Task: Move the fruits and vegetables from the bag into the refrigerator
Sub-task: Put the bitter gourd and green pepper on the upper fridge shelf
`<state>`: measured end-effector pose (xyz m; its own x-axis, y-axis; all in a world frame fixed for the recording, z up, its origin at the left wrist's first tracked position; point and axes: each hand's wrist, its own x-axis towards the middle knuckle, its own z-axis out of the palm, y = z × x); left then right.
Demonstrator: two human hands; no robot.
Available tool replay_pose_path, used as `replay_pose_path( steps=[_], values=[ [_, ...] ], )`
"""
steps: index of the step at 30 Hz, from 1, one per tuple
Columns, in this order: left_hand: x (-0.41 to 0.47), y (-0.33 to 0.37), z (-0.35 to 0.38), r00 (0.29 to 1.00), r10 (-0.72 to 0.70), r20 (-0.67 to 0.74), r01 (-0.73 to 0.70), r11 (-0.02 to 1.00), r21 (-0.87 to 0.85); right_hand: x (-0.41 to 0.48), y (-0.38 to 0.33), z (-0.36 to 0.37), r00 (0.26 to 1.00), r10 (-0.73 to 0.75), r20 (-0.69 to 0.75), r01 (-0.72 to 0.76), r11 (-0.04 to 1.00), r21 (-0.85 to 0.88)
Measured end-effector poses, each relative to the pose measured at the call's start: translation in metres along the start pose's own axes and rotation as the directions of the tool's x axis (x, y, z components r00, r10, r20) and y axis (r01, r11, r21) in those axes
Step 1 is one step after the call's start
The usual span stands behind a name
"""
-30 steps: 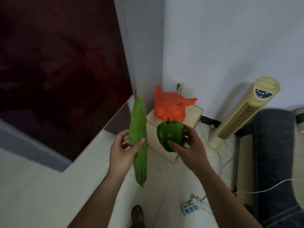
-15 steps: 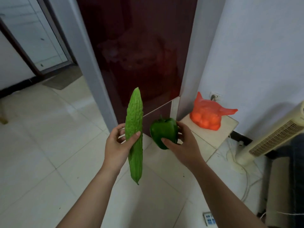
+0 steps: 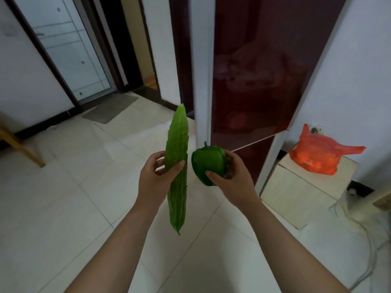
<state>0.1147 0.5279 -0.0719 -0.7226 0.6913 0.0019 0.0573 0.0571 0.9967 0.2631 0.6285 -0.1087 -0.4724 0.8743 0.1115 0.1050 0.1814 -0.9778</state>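
Observation:
My left hand [image 3: 155, 180] grips a long, bumpy green bitter gourd [image 3: 177, 157] around its middle, holding it nearly upright. My right hand [image 3: 231, 181] holds a dark green bell pepper [image 3: 208, 163] from below and behind, right beside the gourd. Just beyond both hands stands the refrigerator [image 3: 254, 70] with glossy dark red doors, both shut. An orange plastic bag [image 3: 315, 155] with orange contents sits on a small pale cabinet [image 3: 296, 191] to the right of the refrigerator.
White wall rises on the right, with a cable [image 3: 364, 227] trailing over the floor below it. A grey doormat [image 3: 111, 107] lies before a doorway at the back left. A wooden chair leg [image 3: 23, 149] shows at the far left. Pale floor tiles spread under my arms.
My view has swung left and up, so the refrigerator front now fills the centre and the bag has slid to the right. Both hands keep their hold on the gourd and pepper.

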Motion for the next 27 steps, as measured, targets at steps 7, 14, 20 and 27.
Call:
replay_pose_path(
  steps=[7,14,20,27],
  values=[
    [0.071,-0.011,-0.049,1.000,-0.012,-0.028,0.012,1.000,0.001,0.050,-0.010,0.065,0.999,-0.002,0.045,0.003,1.000,-0.009],
    [0.169,-0.003,-0.063,1.000,-0.011,-0.028,0.011,1.000,0.018,0.139,-0.014,0.107,0.999,-0.028,0.040,0.026,0.999,0.046],
    [0.257,0.014,-0.064,0.999,-0.003,-0.039,0.003,1.000,-0.017,0.223,-0.023,0.135,0.999,-0.024,0.046,0.020,0.997,0.077],
    [0.341,0.016,-0.054,1.000,0.015,0.005,-0.014,0.996,-0.086,0.298,-0.030,0.161,1.000,-0.027,-0.006,0.028,0.995,0.094]
  ],
)
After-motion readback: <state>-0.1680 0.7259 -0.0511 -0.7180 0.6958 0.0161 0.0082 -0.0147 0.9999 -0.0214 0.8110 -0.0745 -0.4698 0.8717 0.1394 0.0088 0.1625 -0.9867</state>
